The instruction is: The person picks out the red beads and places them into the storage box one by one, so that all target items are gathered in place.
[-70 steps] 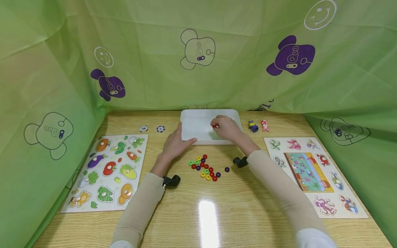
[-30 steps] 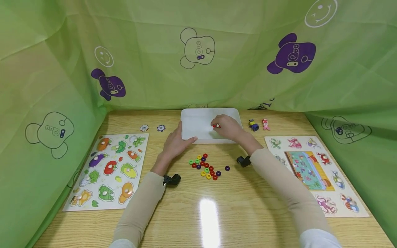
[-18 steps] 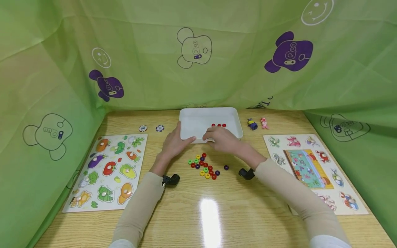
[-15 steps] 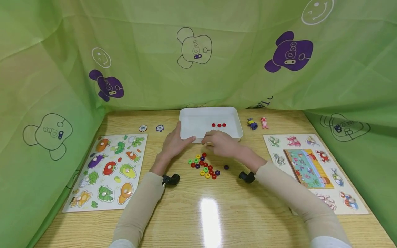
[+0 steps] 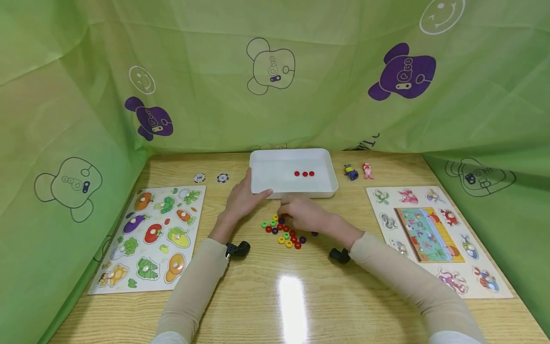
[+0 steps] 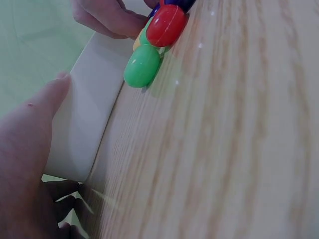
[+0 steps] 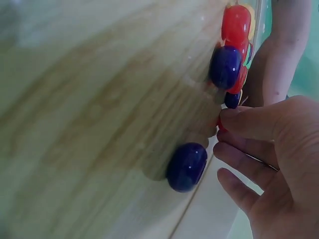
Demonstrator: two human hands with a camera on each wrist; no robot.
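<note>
A white tray (image 5: 272, 172) stands at the back of the table with a short row of red rings (image 5: 305, 174) in it. My left hand (image 5: 241, 198) rests against its front left corner, thumb along the front wall and fingers at the left side. In front of the tray lies a loose cluster of red, yellow, green and purple rings (image 5: 280, 227). My right hand (image 5: 306, 214) is at the cluster's far edge. In the right wrist view its thumb and forefinger pinch a red ring (image 7: 220, 122), mostly hidden, near a lone purple ring (image 7: 187, 167).
A vegetable puzzle board (image 5: 148, 239) lies on the left, and a sea-animal puzzle board (image 5: 429, 282) on the right. Two poker chips (image 5: 222, 177) lie left of the tray. Two small figurines (image 5: 351, 172) are right of it. Green cloth (image 5: 206, 95) surrounds the table.
My right hand has left the tray's inside, come over its front wall and down to the ring cluster, now pinching a red ring there. The tray's red row is uncovered. My left hand stays put.
</note>
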